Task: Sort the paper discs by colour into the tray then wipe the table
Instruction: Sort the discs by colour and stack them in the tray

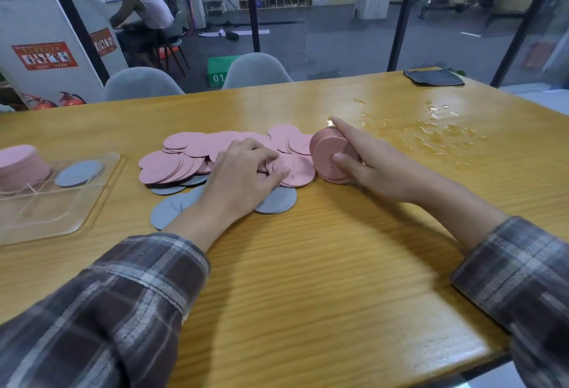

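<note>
A loose heap of pink discs (184,153) lies mid-table, with several grey discs (172,207) beneath and in front of it. My left hand (243,172) rests on the heap, its fingertips pinching a pink disc (297,170). My right hand (366,160) grips a stack of pink discs (326,150) held on edge, thumb on its face and forefinger over the top. At the left stands a clear tray (92,203), holding a pink stack (21,166) in one compartment and a few grey discs (79,172) in the one beside it.
Spilled liquid (431,132) glistens on the wooden table to the right of my right hand. A dark folded cloth (434,77) lies at the far right edge. Two grey chairs (255,72) stand behind the table. A person sits beyond the glass.
</note>
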The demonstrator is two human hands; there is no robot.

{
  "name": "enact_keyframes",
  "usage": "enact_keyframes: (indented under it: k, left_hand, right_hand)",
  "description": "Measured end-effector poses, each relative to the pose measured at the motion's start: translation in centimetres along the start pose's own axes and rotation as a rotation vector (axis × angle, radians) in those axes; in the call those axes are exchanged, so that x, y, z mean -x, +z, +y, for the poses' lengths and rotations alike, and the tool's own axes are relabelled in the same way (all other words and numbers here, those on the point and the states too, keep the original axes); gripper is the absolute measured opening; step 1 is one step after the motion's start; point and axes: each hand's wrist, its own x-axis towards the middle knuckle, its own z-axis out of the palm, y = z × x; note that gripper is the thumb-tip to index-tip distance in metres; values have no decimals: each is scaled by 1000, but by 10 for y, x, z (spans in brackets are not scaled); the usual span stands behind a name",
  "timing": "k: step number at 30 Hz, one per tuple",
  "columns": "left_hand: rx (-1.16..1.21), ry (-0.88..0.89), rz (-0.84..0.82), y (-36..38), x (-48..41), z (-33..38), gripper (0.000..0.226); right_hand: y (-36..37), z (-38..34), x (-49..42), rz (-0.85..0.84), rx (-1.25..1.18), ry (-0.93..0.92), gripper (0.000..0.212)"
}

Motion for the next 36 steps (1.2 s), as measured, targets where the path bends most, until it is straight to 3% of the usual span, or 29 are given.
enact_keyframes:
  k: [10, 22, 29, 32, 36]
  left_hand:
    - [8, -18, -63, -4, 1, 5, 37]
    - [14, 42, -109, -5, 0, 3, 21]
    - [8, 62, -130, -12, 2, 12, 50]
    - [-5, 56, -164, -12, 1, 15, 52]
    - [147, 62, -161, -12, 1, 17, 45]
  right_hand:
    - [3, 3, 0, -11, -1, 29, 67]
    - [1, 6, -3, 10, -15, 70, 66]
    - [1, 5, -2, 5, -8, 68, 66]
    - [1, 4, -2, 6, -9, 67, 66]
    - [3, 1, -2, 19, -35, 69, 66]
